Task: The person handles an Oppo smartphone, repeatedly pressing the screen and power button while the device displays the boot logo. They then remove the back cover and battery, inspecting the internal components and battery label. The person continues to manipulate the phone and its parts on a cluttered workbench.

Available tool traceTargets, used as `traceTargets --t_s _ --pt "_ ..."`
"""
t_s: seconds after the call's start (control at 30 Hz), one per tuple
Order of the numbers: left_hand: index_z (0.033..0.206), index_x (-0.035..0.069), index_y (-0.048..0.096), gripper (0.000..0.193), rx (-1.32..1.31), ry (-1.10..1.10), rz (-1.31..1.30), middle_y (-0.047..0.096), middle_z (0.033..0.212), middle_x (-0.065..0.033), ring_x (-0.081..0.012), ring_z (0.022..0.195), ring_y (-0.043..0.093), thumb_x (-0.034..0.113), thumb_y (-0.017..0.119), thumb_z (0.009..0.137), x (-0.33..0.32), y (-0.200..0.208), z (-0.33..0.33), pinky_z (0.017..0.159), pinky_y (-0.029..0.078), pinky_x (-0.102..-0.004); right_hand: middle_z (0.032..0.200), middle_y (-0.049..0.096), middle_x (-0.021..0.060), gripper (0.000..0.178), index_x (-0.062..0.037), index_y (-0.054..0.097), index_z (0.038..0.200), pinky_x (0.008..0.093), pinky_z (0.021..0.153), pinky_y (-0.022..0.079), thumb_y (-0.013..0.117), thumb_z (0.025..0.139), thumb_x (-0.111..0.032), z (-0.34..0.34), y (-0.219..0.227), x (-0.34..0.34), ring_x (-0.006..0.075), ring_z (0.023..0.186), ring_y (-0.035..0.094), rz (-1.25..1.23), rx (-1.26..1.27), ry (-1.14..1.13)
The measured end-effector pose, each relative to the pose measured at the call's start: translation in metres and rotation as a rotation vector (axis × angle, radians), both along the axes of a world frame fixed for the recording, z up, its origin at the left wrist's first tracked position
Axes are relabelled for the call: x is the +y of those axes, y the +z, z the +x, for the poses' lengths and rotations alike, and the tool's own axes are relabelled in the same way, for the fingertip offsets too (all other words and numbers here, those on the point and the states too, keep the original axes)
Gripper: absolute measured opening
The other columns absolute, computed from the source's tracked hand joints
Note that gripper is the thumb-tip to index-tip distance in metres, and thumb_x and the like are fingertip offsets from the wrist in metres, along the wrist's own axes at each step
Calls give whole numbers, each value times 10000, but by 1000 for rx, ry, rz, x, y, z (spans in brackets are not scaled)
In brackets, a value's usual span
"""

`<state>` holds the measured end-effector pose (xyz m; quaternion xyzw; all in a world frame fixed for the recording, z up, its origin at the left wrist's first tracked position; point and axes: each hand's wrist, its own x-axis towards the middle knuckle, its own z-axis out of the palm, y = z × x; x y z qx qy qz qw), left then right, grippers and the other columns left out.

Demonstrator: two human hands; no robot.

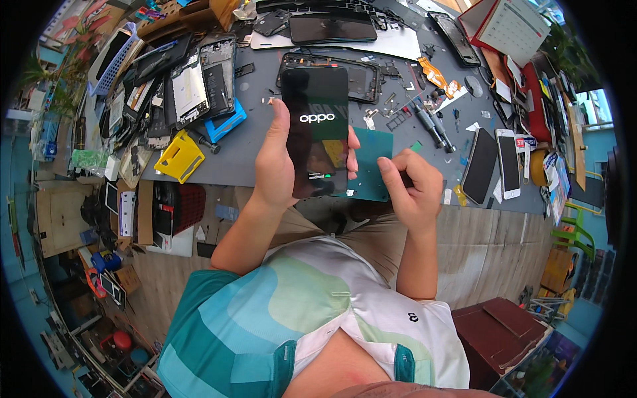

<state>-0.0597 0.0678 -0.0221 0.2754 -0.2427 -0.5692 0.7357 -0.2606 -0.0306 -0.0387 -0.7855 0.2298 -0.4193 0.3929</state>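
Observation:
My left hand is closed round a black smartphone, thumb along its left edge and fingertips showing at its right edge. The phone stands upright toward me, its screen lit with a white start-up logo. To the right of the phone, my right hand is curled, thumb against the bent fingers; whether anything is in it I cannot make out. It hovers by the front edge of the desk, beside a dark green mat partly hidden behind the phone. Beyond the phone lies an empty black phone frame.
A heap of phone parts covers the desk's left side, with a yellow holder before it. Two screwdrivers, a black phone and a white phone lie right. A desk calendar stands at the back right.

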Motion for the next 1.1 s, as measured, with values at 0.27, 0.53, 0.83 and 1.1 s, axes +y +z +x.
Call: traceTargets --t_s 0.27,0.53,0.83,1.1 --pt "1197 -76 624 948 -8 3 23 696 1038 -219 -318 821 721 743 153 1103 0 0 0 728 636 -467 657 542 29 232 -8 644 783 297 495 321 813 942 -25 0 0 0 114 533 425 -5 4 -1" --pt "1184 -83 633 959 14 -20 22 693 1036 -211 -316 837 723 733 136 1107 1 2 0 756 630 -476 664 567 49 208 -11 663 789 309 493 344 827 914 -33 -1 0 0 135 524 471 -6 20 1" --pt "1155 -94 633 999 -10 -11 51 686 1001 -202 -311 820 715 752 106 1095 1 3 -2 749 623 -452 670 587 56 219 -20 647 783 316 489 356 825 911 -34 -1 0 -2 149 516 486 -42 28 -3" --pt "1170 -101 633 1003 13 -7 39 688 1012 -204 -309 816 721 752 112 1095 2 3 -2 732 638 -450 676 598 55 222 -20 648 783 315 492 361 825 915 -36 -1 2 -1 147 521 494 -33 41 -1"
